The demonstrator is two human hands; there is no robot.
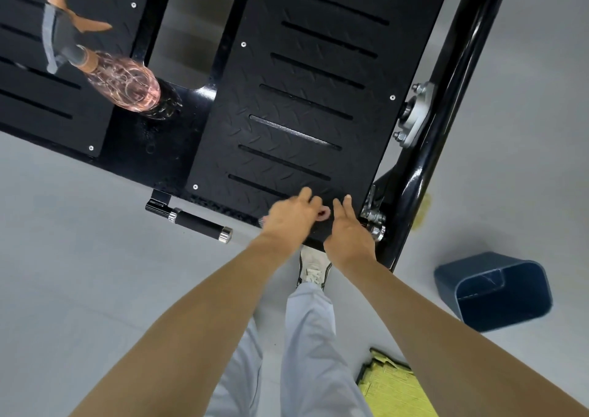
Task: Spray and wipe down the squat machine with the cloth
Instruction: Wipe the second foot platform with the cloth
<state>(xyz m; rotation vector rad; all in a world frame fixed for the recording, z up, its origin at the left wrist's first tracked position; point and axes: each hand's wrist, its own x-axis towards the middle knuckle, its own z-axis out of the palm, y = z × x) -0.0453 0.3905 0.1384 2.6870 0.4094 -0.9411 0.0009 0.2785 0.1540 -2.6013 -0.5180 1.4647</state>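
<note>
Hands at the slotted diamond-tread footplate (229, 123): left hand (290, 215) curled, grasp unclear; right hand (349, 230) straight-fingered, empty.

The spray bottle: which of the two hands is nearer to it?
Left. The left hand lies below and right of the spray bottle, at the near edge of the footplate; the right hand is beside it, farther right.
</note>
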